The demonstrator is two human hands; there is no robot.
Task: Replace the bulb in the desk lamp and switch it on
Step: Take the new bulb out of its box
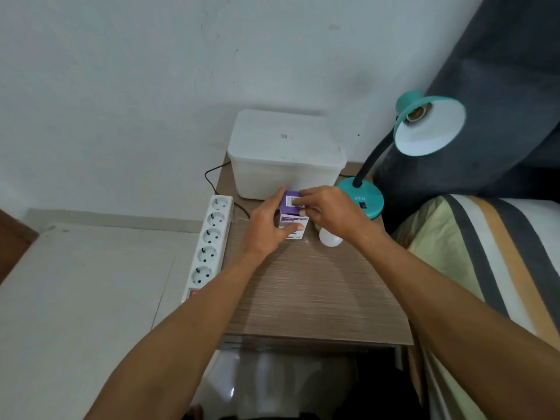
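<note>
A small purple and white bulb box (291, 209) stands on the wooden bedside table (309, 286). My left hand (269, 228) grips its left side, thumb across the front. My right hand (328, 209) has its fingers on the box's top flap. A white bulb (328, 237) lies on the table just right of the box, partly under my right wrist. The teal desk lamp (362, 198) stands at the back right; its shade (430, 125) faces me and the socket inside holds no bulb.
A white lidded plastic box (285, 153) sits behind the bulb box against the wall. A white power strip (209, 244) lies along the table's left edge. A striped bed (491, 262) and dark cushion (500, 101) are on the right, a low white surface (85, 292) on the left.
</note>
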